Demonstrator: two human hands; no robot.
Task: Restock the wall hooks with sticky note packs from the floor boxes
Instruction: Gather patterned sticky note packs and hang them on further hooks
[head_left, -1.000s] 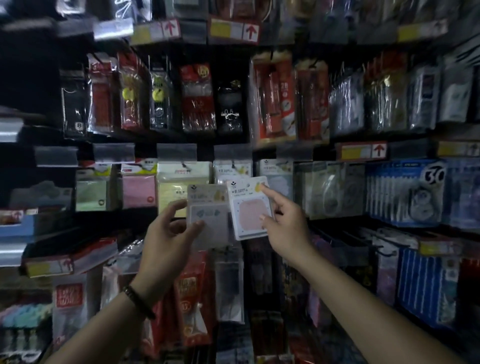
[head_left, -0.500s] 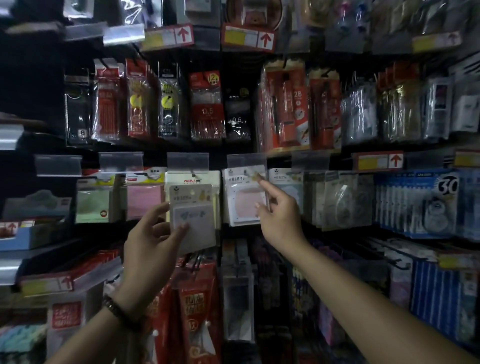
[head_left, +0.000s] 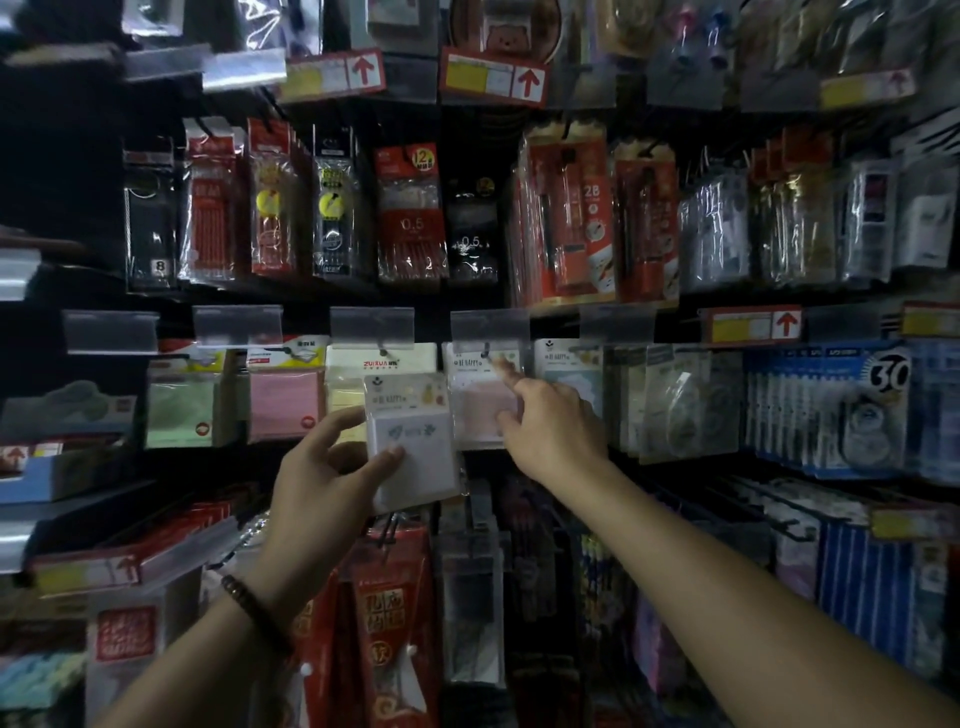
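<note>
The left grip (head_left: 317, 483) pinches a white sticky note pack (head_left: 410, 447) near its lower edge, thumb on the front, just in front of the yellow packs (head_left: 345, 395). The right grip (head_left: 550, 431) holds nothing: its straight forefinger presses the header of the pink pack (head_left: 480, 415) hanging on a wall hook (head_left: 485, 349). That pack looks seated. Next, I judge, the white pack's header must be threaded onto a hook tip. The packs are flat and square, wrapped in glossy, slippery-looking film.

Dark hook wall (head_left: 67, 171); pen packs (head_left: 410, 218) on the upper row; sticky note packs (head_left: 283, 397), correction tape packs (head_left: 831, 410) beneath.
</note>
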